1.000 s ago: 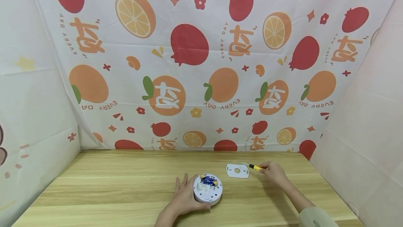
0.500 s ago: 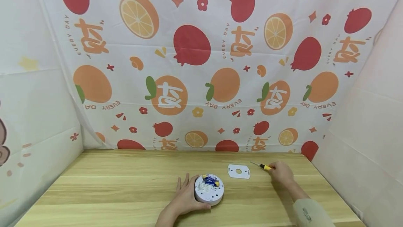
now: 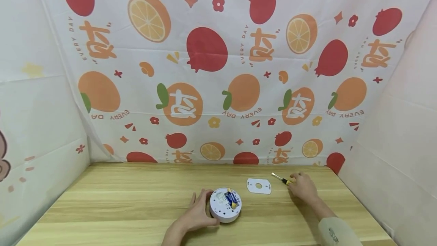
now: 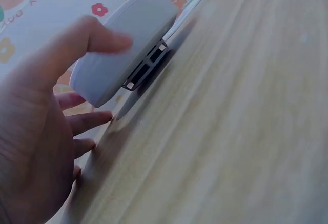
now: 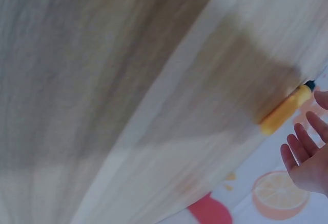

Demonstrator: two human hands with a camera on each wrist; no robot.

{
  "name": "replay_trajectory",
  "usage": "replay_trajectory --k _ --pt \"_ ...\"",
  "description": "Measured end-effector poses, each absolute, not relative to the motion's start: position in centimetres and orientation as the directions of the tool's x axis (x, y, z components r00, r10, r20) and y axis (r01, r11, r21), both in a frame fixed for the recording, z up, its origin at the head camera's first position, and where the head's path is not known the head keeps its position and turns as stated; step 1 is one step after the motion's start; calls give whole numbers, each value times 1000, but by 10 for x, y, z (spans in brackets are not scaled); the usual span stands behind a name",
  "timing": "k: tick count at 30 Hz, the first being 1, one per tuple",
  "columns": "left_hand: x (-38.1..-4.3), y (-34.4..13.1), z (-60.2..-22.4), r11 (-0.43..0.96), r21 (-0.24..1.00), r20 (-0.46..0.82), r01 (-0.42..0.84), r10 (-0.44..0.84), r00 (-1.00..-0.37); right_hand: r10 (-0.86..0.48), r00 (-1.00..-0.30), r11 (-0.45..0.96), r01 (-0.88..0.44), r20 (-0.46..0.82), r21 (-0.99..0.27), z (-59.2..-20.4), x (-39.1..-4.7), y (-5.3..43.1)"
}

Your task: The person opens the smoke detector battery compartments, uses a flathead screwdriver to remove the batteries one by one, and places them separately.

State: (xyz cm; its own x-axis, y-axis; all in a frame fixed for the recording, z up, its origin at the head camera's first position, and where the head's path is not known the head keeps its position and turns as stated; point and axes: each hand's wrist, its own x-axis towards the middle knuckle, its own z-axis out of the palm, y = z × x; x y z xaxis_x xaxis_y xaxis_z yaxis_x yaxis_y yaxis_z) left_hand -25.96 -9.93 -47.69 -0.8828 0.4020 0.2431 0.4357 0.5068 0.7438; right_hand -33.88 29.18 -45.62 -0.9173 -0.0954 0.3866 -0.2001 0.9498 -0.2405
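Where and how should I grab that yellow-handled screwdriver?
Probably best by its yellow handle, from the right and above: the screwdriver lies on the table, its thin metal shaft pointing left and away, so the handle faces the right hand.

Wht device [image 3: 221, 207], wht plate [image 3: 254, 187], yel/blk screwdriver [image 3: 285, 181], wood-grain table [image 3: 136, 196], fruit-print cloth [image 3: 235, 49]

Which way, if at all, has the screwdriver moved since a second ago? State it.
Yes, rightward in the head view: the screwdriver then reached left past the right end of the white plate; now its tip is only about level with it.
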Motion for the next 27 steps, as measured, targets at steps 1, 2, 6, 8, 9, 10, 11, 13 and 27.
replay_trajectory --k 1,2,6,8,9,10,11,13,27 --pt "-260 -99 -477 507 744 246 435 398 -884 -103 -907 944 -218 409 -247 -455 -339 288" --pt "-260 -99 -477 505 747 247 433 394 -885 -112 -897 939 -236 428 -249 -452 -339 284" --pt "-262 -99 -477 506 745 259 435 382 -887 -139 -879 917 -288 455 -277 -443 -339 264" --pt "-263 -99 -478 505 746 261 434 377 -888 -149 -878 907 -305 454 -292 -439 -338 254" --pt "-263 -99 -478 505 746 264 435 376 -888 -159 -877 901 -317 454 -297 -438 -337 249" --pt "-263 -99 -477 506 746 262 433 374 -890 -165 -877 894 -326 452 -306 -437 -336 244" --pt "-263 -99 -477 507 745 264 434 374 -889 -173 -875 888 -337 452 -314 -436 -335 240" --pt "-262 -97 -477 510 745 260 429 371 -892 -193 -871 876 -361 453 -320 -435 -333 231" --pt "-263 -71 -491 632 643 357 433 253 -899 -639 -709 691 -700 298 -183 -399 -291 151"
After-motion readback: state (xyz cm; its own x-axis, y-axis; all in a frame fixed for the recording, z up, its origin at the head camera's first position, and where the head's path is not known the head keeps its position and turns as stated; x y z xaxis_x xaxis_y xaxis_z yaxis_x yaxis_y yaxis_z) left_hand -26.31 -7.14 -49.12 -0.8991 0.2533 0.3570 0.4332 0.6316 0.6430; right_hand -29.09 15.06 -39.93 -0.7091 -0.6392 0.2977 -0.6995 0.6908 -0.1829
